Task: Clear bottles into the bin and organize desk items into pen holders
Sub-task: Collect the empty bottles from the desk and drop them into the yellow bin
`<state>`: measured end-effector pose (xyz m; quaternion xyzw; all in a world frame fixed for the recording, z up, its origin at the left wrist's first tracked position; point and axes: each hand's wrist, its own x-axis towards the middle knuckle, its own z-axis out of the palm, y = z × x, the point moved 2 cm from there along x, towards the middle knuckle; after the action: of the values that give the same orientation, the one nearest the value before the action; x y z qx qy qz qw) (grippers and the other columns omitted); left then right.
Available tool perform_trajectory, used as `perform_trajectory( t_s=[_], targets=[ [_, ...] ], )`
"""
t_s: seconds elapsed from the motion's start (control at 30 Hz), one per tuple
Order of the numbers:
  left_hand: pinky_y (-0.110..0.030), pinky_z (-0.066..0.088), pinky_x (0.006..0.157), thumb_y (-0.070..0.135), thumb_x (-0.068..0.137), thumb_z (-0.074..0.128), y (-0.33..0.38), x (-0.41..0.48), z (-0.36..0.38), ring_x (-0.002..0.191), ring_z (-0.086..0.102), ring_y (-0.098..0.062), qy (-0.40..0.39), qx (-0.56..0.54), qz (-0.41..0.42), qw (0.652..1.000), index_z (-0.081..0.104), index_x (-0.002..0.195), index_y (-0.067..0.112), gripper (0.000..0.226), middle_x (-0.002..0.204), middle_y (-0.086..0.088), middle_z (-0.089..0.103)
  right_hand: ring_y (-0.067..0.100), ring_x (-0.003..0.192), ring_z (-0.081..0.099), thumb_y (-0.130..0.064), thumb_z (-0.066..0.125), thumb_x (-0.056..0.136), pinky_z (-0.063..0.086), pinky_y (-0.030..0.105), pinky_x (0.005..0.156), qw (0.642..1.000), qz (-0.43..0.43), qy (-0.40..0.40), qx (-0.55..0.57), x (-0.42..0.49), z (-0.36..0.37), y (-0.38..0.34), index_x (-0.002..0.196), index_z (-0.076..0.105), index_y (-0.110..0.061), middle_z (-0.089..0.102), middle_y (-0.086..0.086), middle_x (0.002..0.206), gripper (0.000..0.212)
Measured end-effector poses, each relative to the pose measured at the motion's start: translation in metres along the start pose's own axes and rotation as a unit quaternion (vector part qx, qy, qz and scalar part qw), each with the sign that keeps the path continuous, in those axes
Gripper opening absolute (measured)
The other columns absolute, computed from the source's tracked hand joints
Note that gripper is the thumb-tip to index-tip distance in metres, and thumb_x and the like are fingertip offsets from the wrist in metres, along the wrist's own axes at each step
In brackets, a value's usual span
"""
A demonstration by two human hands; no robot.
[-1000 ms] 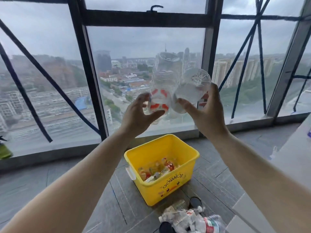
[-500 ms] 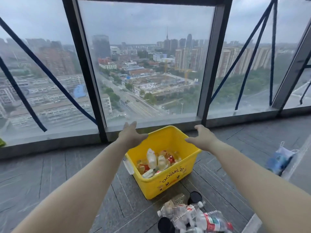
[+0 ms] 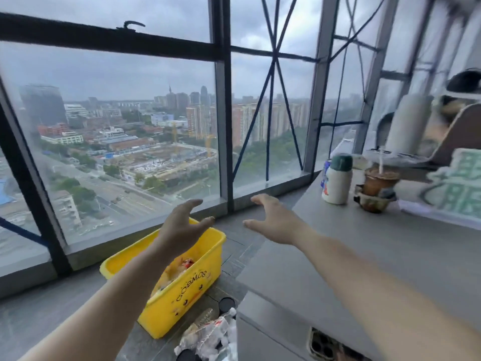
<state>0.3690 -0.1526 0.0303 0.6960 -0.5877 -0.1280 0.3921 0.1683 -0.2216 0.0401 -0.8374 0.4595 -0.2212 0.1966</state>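
Your hands, left (image 3: 182, 227) and right (image 3: 273, 220), are spread wide and empty. Grey surface (image 3: 390, 251) at 3 o'clock carries a bottle (image 3: 337, 182); bin (image 3: 179, 290) on the floor at 6, under the windows (image 3: 130, 126).

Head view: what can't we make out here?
- Yellow bin contents: mostly hidden by the left hand and its forearm.
- Items at the desk's far right: motion-blurred and cut by the frame edge.
- Bottle pile on the floor: cropped by the bottom edge.
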Motion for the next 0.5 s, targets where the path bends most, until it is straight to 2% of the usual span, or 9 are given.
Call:
perform_trajectory(
  t_s=[0.07, 0.23, 0.4, 0.5],
  targets=[
    [-0.031, 0.038, 0.098, 0.029, 0.087, 0.067, 0.041, -0.012, 0.03, 0.129, 0.046, -0.02, -0.022, -0.027, 0.038, 0.999, 0.051, 0.134, 0.018, 0.051, 0.138, -0.003, 0.052, 0.019, 0.134, 0.037, -0.041, 0.063, 0.087, 0.032, 0.03, 0.106, 0.999, 0.022, 0.043, -0.016, -0.041, -0.04, 0.026, 0.141, 0.038, -0.017, 0.04, 0.002, 0.146, 0.064],
    [-0.026, 0.038, 0.098, 0.029, 0.083, 0.07, 0.148, -0.038, 0.121, 0.12, 0.053, -0.016, -0.085, -0.046, 0.149, 0.984, 0.059, 0.124, 0.018, 0.044, 0.129, -0.003, 0.058, 0.017, 0.132, 0.04, -0.043, 0.062, 0.087, 0.034, 0.028, 0.103, 0.98, 0.135, 0.136, -0.052, -0.157, -0.136, 0.1, 0.14, 0.039, -0.019, 0.042, 0.0, 0.145, 0.062],
    [-0.022, 0.037, 0.092, 0.029, 0.084, 0.07, 0.256, -0.081, 0.213, 0.12, 0.052, -0.018, -0.171, -0.08, 0.231, 0.955, 0.058, 0.124, 0.018, 0.044, 0.129, -0.004, 0.057, 0.018, 0.132, 0.04, -0.044, 0.061, 0.087, 0.036, 0.031, 0.103, 0.94, 0.264, 0.207, -0.062, -0.292, -0.209, 0.174, 0.14, 0.038, -0.021, 0.04, 0.0, 0.146, 0.062],
    [-0.025, 0.04, 0.098, 0.031, 0.081, 0.072, 0.316, -0.112, 0.263, 0.12, 0.053, -0.017, -0.218, -0.099, 0.284, 0.928, 0.059, 0.123, 0.017, 0.046, 0.127, -0.003, 0.059, 0.019, 0.13, 0.043, -0.045, 0.062, 0.087, 0.038, 0.03, 0.101, 0.906, 0.337, 0.241, -0.083, -0.369, -0.244, 0.209, 0.139, 0.038, -0.022, 0.041, 0.0, 0.146, 0.062]
  ],
)
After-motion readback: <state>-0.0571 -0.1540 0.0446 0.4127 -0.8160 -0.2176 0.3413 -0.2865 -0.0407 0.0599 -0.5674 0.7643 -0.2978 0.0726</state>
